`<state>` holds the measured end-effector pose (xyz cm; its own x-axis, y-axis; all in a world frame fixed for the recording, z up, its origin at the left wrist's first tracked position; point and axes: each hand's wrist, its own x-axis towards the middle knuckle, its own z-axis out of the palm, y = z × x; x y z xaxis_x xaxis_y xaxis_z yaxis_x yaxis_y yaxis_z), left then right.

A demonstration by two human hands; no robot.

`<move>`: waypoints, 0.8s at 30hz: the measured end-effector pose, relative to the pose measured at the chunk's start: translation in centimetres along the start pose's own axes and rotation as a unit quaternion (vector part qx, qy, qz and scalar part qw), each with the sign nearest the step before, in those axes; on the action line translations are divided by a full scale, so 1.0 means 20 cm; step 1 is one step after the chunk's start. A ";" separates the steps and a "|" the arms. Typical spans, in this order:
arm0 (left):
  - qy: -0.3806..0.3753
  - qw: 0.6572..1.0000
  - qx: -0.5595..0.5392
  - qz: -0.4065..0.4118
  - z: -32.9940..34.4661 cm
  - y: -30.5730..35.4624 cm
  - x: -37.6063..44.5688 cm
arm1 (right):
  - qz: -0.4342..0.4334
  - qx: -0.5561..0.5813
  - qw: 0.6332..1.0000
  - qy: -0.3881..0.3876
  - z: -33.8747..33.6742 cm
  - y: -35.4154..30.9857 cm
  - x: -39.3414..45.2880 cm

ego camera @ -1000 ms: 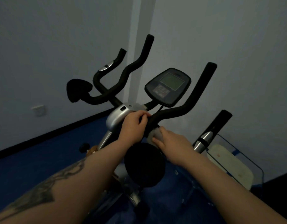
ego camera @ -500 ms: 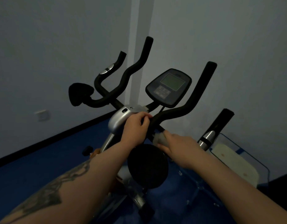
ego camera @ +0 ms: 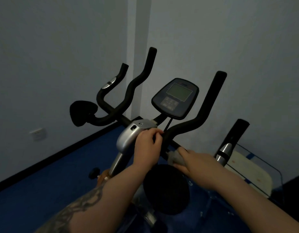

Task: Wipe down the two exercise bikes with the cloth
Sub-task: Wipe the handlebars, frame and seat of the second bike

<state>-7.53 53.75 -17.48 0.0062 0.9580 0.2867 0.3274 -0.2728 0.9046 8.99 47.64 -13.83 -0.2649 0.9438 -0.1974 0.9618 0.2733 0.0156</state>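
Nearer exercise bike (ego camera: 128, 140), black foam handlebars on a silver-grey metal stem housing, dark oval console with a grey screen (ego camera: 175, 98) above the bar centre; black saddle (ego camera: 165, 189) low in view, between the forearms. Left hand (ego camera: 148, 147), fingers curled round the bar's centre just beside the silver housing, judged a bracing grip that steadies the bar against the rubbing. Right hand (ego camera: 194, 161), fingers closed on a small crumpled pale-grey cloth (ego camera: 174, 157) and pressing it onto the black bar just right of the centre, where the right handlebar (ego camera: 204, 113) begins its rise; the wad sits under the fingertips so that pressure falls on the foam. Step in hand, as judged: wiping the lower right run of the handlebar. Second exercise bike (ego camera: 229, 143), black upright grip with a chrome collar, stands to the right, apart from both hands and seemingly not yet reached. Blue floor (ego camera: 61, 174), pale walls, white wall socket (ego camera: 38, 133).
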 end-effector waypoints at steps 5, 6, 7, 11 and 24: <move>0.005 1.000 0.007 0.004 0.00 0.01 0.00 | 0.043 0.048 0.998 -0.026 -0.03 -0.03 0.09; 0.001 1.000 0.008 0.005 -0.01 0.01 -0.01 | 0.055 0.092 0.994 -0.019 -0.02 -0.05 0.11; -0.004 1.000 0.006 0.003 -0.01 0.01 -0.01 | 0.068 0.130 0.989 -0.002 -0.01 -0.06 0.12; -0.018 1.000 0.002 -0.005 -0.01 0.02 -0.01 | 0.083 0.064 0.992 0.072 0.05 -0.08 0.03; -0.018 1.000 0.022 0.004 -0.02 0.04 -0.01 | 0.079 0.123 0.986 0.079 0.05 -0.07 0.02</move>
<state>-7.73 53.24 -16.63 0.0422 0.9587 0.2814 0.3689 -0.2766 0.8873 7.63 47.38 -14.94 -0.0985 0.9935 -0.0566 0.9747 0.0848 -0.2070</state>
